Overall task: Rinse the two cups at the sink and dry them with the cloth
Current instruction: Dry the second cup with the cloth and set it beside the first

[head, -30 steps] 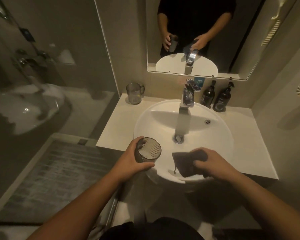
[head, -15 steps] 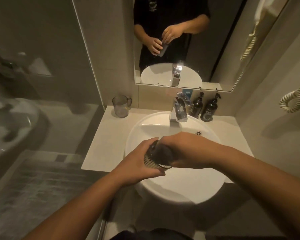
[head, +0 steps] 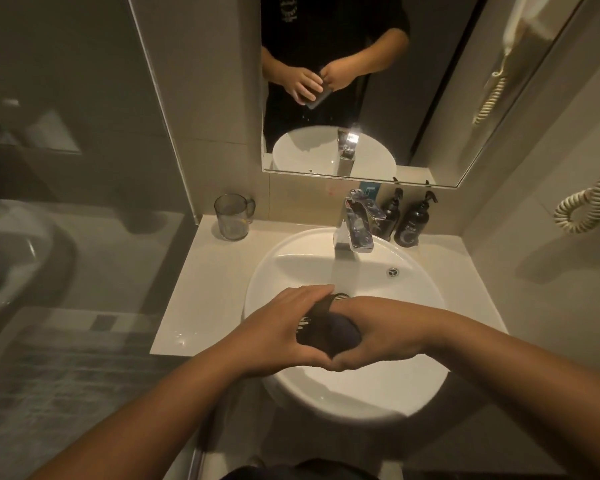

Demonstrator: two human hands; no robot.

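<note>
Over the white basin (head: 416,306) my left hand (head: 278,327) grips a dark ribbed cup (head: 312,320) from the left. My right hand (head: 385,330) holds a dark cloth (head: 340,336) bunched against the cup's mouth, hiding most of the cup. A second cup (head: 232,216), clear with a handle, stands upright on the counter at the back left, apart from both hands. Water runs from the tap (head: 357,223) just behind my hands.
Two dark pump bottles (head: 414,223) stand right of the tap against the wall. The pale counter (head: 194,299) ends at a glass shower panel on the left. A mirror (head: 361,98) hangs above, and a coiled cord (head: 589,202) hangs on the right wall.
A second ago the cloth was held apart, right of the cup. My right hand has brought it to the cup's mouth, and both hands now meet over the basin.
</note>
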